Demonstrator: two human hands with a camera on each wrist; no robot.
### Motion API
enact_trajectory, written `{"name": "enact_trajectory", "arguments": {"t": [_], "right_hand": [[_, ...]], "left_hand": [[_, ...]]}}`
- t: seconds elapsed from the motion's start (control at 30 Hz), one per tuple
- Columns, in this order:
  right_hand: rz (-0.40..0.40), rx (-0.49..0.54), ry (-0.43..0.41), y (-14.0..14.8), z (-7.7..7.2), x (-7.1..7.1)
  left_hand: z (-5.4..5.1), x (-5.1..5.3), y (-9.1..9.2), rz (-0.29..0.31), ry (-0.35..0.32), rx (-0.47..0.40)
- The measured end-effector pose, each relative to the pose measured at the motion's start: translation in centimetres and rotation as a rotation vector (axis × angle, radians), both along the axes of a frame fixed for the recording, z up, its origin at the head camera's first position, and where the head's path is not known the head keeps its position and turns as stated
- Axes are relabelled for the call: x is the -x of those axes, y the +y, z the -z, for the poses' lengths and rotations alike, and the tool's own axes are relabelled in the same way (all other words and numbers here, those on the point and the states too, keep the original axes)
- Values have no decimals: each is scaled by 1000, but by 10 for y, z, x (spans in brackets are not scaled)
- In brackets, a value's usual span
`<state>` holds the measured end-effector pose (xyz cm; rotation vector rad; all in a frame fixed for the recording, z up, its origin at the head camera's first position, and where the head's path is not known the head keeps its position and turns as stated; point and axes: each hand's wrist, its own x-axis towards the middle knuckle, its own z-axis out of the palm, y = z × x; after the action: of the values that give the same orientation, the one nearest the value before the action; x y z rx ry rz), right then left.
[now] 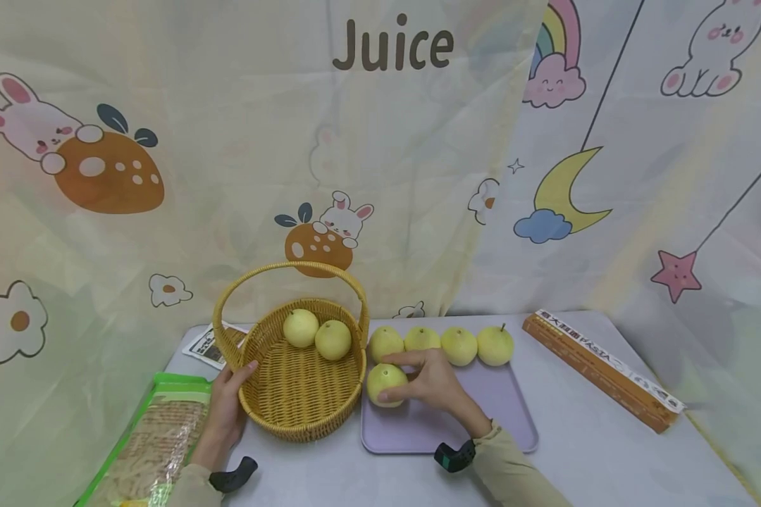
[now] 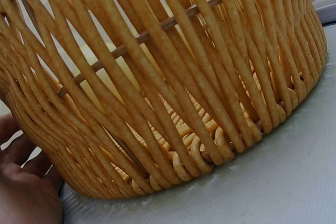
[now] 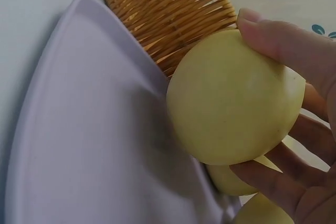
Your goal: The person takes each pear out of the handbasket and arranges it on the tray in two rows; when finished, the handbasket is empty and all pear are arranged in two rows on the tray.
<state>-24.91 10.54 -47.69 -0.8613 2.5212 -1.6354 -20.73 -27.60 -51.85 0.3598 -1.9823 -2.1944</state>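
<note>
From where I stand, at the far left a green-edged bag (image 1: 158, 436) lies on the white table (image 1: 304, 475), and I cannot read any writing on it. Behind it is a small packet (image 1: 201, 346), whose print is too small for me. Next, the person's left hand (image 1: 227, 408) grips the wicker basket (image 1: 298, 394) at its left side, the thumb over the rim and the fingers against the outside. In the basket sit two pale pears (image 1: 332, 340). Above, the hanging cloth (image 1: 228, 155) carries the printed word "Juice" (image 1: 393, 46). Just right of the basket, the right hand (image 1: 434, 384) is opened only as wide as one round pear (image 1: 380, 384), which it holds between thumb and fingers over the left part of the lilac tray (image 1: 444, 433). Four more pears (image 1: 459, 346) make a row along the tray's far edge. At the right lies a long orange-brown box (image 1: 599, 373), on which I read "PASTA" after some Chinese characters.
</note>
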Motion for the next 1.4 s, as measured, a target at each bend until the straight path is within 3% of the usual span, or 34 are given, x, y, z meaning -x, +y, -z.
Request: {"name": "enact_trajectory", "arguments": {"t": [0.33, 0.53, 0.93, 1.4], "right_hand": [[4, 3, 10, -2, 11, 3], [-9, 46, -46, 0, 10, 3], [-65, 105, -50, 1, 13, 6], [-31, 108, -38, 2, 7, 2]], "left_hand": [[1, 2, 0, -5, -10, -3], [2, 2, -1, -5, 10, -8], [2, 2, -1, -8, 13, -4], [2, 2, -1, -5, 3, -3]]}}
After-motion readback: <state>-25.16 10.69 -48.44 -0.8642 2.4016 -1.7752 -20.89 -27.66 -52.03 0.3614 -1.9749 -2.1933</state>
